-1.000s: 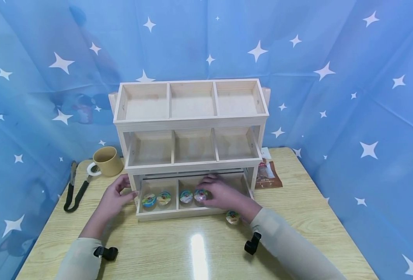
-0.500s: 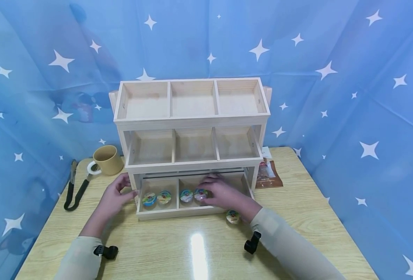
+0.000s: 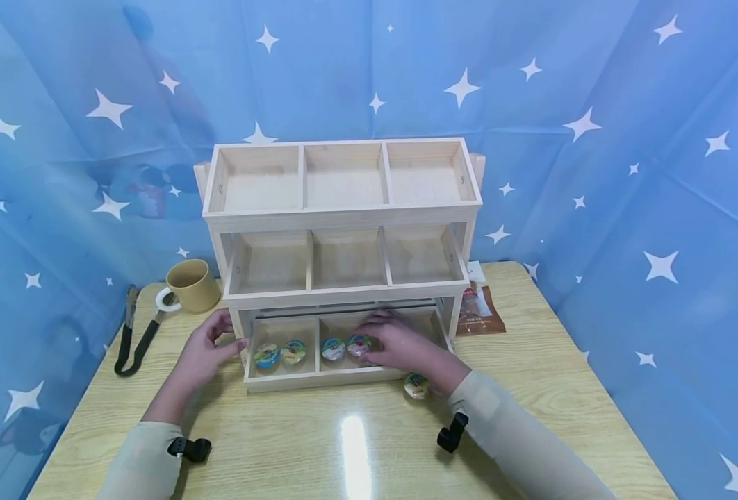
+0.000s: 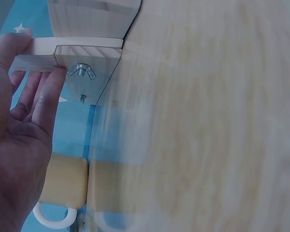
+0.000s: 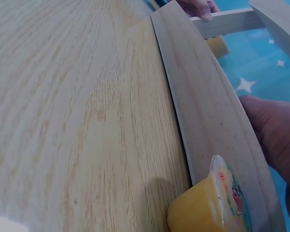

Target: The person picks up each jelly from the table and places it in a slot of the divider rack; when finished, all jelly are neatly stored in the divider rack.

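A pale wooden three-tier rack [image 3: 344,219] stands on the table, each tier split by dividers. My left hand [image 3: 201,353] grips the rack's left side frame; in the left wrist view the thumb lies above a wooden bar [image 4: 42,47] and fingers below. My right hand [image 3: 400,346] reaches into the bottom tier's middle compartment and holds a jelly cup [image 3: 358,345] with a purplish lid. Another jelly cup [image 3: 333,348] sits beside it. Two more cups, one blue-rimmed [image 3: 267,355] and one yellowish [image 3: 293,352], lie in the left compartment. The right fingertips are partly hidden.
A yellow jelly cup [image 5: 195,208] rests on the table against the rack's front, below my right wrist. At the left stand a tan mug [image 3: 192,287] and black-handled tongs [image 3: 137,347]. A brown packet [image 3: 480,312] lies right of the rack. A starry blue curtain hangs behind.
Both hands and the jelly cups stay practically in place. Only a slight shift of the head view shows.
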Demonstrator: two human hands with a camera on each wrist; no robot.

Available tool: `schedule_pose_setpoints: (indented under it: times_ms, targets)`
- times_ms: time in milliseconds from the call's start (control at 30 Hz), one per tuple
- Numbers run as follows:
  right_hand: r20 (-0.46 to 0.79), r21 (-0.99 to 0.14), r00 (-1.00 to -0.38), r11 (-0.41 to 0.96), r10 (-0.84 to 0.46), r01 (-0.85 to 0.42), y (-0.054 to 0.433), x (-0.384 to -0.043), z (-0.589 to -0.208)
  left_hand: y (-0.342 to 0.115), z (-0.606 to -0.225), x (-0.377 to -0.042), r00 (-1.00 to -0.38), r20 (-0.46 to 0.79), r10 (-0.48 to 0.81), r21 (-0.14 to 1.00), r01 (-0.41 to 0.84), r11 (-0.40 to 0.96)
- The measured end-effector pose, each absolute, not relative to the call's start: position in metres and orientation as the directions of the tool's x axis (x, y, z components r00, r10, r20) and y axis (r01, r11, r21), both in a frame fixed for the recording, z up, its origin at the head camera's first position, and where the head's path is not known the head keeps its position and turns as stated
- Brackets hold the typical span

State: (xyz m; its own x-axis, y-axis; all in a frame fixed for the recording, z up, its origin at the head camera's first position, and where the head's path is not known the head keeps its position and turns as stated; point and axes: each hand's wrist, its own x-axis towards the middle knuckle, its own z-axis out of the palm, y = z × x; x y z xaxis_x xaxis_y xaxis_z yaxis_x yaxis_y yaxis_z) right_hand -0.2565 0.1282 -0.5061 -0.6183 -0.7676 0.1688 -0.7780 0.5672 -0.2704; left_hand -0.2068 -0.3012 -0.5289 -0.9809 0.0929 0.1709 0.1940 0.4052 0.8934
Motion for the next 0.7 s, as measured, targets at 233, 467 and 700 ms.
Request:
schedule_pose_setpoints:
  times_ms: [233,467,700]
  targets:
    - [0.189,-0.293,-0.616,0.555,-0.765,-0.779,0.128,-0.254,-0.503,-0.302,-0.531,-0.208,-0.979,0.184,0.092,0.888,0.206,0.411]
    - [0.229,-0.342,-0.642,0.557,-0.731,-0.757,0.135,-0.245,-0.496,-0.301,-0.531,-0.207,-0.979,0.181,0.089,0.888,0.202,0.414]
    - [0.297,-0.387,-0.721,0.611,-0.627,-0.691,0.158,-0.215,-0.481,-0.302,-0.532,-0.208,-0.977,0.191,0.092,0.879,0.212,0.426]
